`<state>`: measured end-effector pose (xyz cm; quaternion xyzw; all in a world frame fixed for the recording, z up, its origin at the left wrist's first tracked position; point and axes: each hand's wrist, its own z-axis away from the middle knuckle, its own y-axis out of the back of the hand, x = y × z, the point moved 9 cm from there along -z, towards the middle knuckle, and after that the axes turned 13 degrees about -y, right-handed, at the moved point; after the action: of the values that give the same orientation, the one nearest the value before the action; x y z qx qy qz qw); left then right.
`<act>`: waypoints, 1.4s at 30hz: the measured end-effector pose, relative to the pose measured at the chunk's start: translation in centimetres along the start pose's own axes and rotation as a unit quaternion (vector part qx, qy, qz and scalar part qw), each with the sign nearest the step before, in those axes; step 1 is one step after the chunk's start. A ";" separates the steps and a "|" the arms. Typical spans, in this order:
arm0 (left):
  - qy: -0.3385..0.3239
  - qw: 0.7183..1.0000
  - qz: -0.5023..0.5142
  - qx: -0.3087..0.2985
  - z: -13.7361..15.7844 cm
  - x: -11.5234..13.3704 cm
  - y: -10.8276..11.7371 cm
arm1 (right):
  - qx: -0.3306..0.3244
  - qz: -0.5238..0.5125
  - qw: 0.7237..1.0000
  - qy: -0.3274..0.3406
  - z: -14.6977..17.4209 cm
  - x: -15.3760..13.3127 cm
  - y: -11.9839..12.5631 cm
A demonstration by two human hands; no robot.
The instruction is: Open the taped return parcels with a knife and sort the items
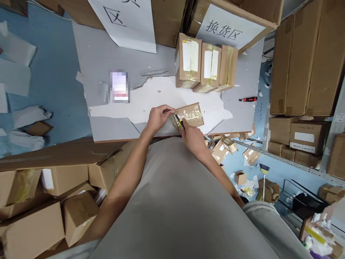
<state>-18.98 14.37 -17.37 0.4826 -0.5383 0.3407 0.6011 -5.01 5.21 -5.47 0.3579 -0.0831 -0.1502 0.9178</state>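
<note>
A small taped cardboard box (192,114) lies at the table's front edge, its top covered in shiny clear tape. My left hand (159,118) is closed, its fingertips pinching at the box's left corner; whether they grip cardboard or loose tape is too small to tell. In my right hand (192,138) is a box cutter (181,122) with black and yellow parts, held against the left end of the box. My fingers hide most of its handle. A second box cutter (248,99), red and black, lies on the table to the right.
Three taped boxes (188,61) stand in a row behind the work spot. A blurred item (120,86) lies left on the grey table (99,126). Large cartons with paper signs (229,28) line the back. A big carton full of boxes (35,230) is at my left; shelves (304,172) stand right.
</note>
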 end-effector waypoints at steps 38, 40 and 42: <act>0.045 0.991 -0.087 0.094 2.4 0.8 -0.6 | -0.012 0.035 0.999 0.027 1.0 0.0 -0.4; 0.048 0.990 -0.096 0.091 2.5 0.9 -0.7 | -0.013 0.033 0.999 0.031 0.7 -0.2 -0.1; 0.049 0.989 -0.100 0.095 2.6 0.9 -0.7 | -0.011 0.027 0.999 0.038 0.3 -0.5 0.0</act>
<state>-18.98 11.57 -16.76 0.5718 -0.4224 0.3516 0.6091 -5.54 5.21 -5.24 0.3510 -0.0558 -0.1127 0.9279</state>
